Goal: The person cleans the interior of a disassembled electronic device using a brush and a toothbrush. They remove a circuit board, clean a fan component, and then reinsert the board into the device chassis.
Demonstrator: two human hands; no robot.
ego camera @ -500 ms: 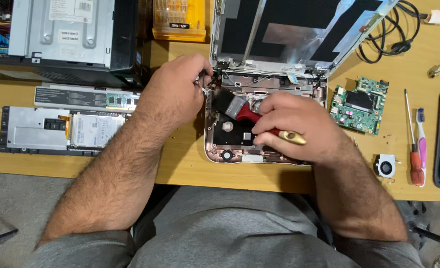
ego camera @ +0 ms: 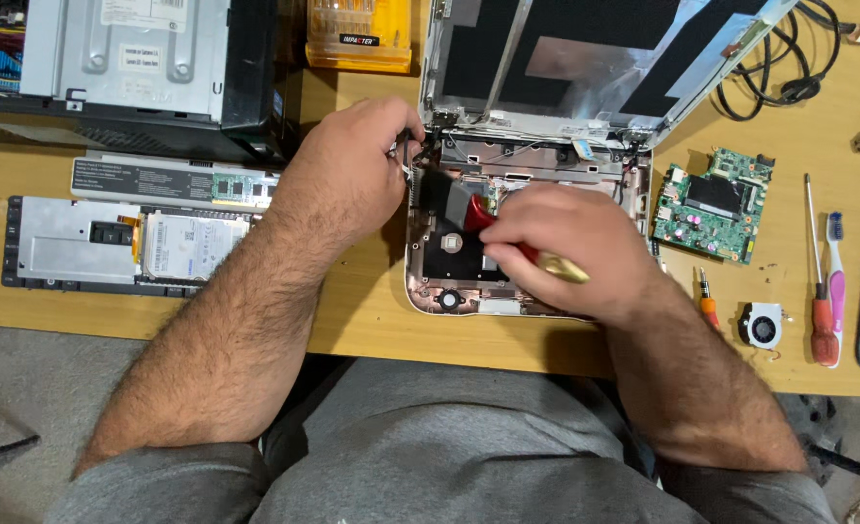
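A: What fills the frame, biggest first?

B: The wooden surface runs across the whole width. At the upper left sits a grey metal computer case, lying flat. At the upper middle to right is an opened laptop, its lid panel tilted back and its pink-rimmed base stripped out below.

A: And to the left of it?

B: A flat panel with a hard drive lies at the middle left, and a long grey battery lies just above it. An orange bit box stands at the top, between the case and the laptop.

A: What are the hands doing?

B: The left hand is curled at the upper left corner of the laptop base, fingertips pinched on something small there; I cannot tell what. The right hand is clenched around a red brush with a yellowish handle end, its dark bristles lying inside the base, in the middle of the frame.

A: Smaller things?

B: At the right, a green circuit board lies just beside the laptop. Below it sits a small fan. A red-handled screwdriver and a pink toothbrush lie side by side farther right. A black cable coils at the upper right.
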